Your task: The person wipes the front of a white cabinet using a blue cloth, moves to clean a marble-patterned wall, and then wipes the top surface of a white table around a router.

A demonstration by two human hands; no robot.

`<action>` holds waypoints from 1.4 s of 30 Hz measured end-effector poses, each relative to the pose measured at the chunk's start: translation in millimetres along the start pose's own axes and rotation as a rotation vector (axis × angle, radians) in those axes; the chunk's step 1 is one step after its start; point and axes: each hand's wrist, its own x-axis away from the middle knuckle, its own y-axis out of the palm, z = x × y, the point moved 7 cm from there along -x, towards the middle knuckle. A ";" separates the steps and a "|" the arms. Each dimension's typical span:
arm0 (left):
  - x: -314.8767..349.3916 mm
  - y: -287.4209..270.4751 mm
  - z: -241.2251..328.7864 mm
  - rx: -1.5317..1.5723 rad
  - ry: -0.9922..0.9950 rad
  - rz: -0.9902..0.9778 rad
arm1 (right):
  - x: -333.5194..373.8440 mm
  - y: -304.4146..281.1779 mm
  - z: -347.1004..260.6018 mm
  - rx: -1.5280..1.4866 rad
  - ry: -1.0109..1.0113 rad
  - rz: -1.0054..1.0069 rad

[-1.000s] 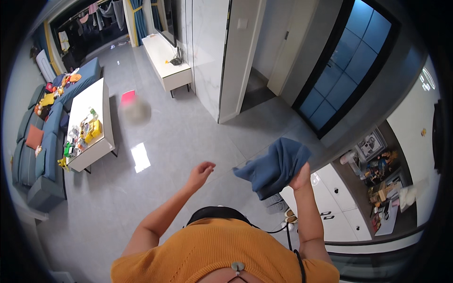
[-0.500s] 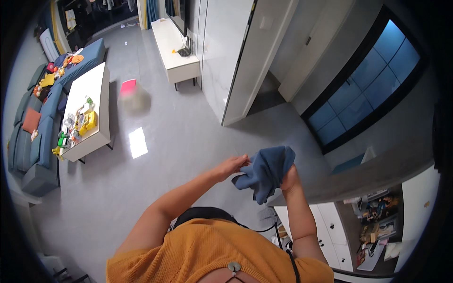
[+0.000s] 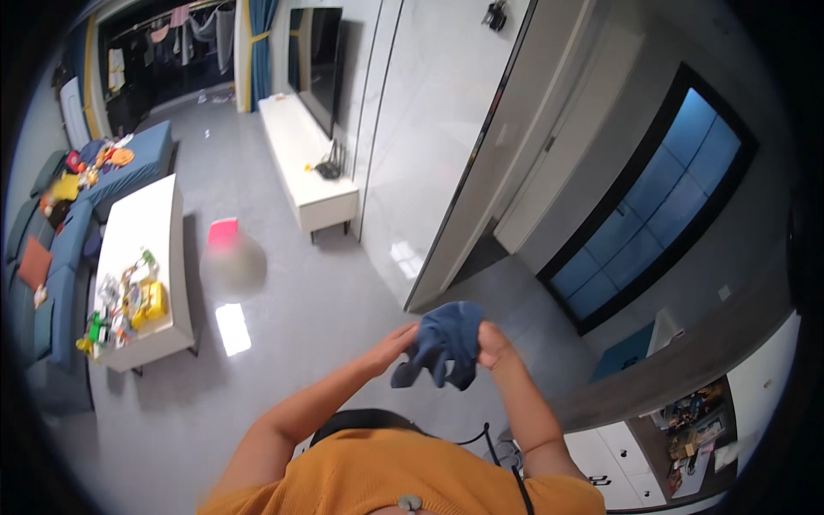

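Note:
A crumpled dark blue cloth (image 3: 445, 339) is held out in front of my body, above the grey floor, its loose folds and corners hanging down. My left hand (image 3: 396, 348) closes on its left edge. At the opposite edge, my right hand (image 3: 495, 345) grips the fabric with bent fingers. Some fingertips of both hands are hidden by the folds.
To the left, a long white coffee table (image 3: 176, 249) bears several toys and small items, beside a blue sofa (image 3: 81, 232). A pink object (image 3: 223, 230) is on the floor, partly blurred. Farther off stands a white TV cabinet (image 3: 326, 199); white drawers (image 3: 601, 451) are at lower right.
The view has tilted up, showing more of the far room. The cloth has moved left and looks more bunched; my right hand has come from underneath it to its right edge.

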 end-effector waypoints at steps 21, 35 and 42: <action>-142.4 -203.3 127.2 0.175 0.057 0.204 | -206.7 -76.6 -61.1 0.574 -0.369 0.560; -346.6 -223.8 270.3 0.098 0.093 -0.199 | -335.8 0.4 -190.5 1.245 -1.094 0.922; -405.1 -226.1 309.8 -0.033 0.094 -0.522 | -340.4 -13.5 -246.0 1.171 -1.098 1.308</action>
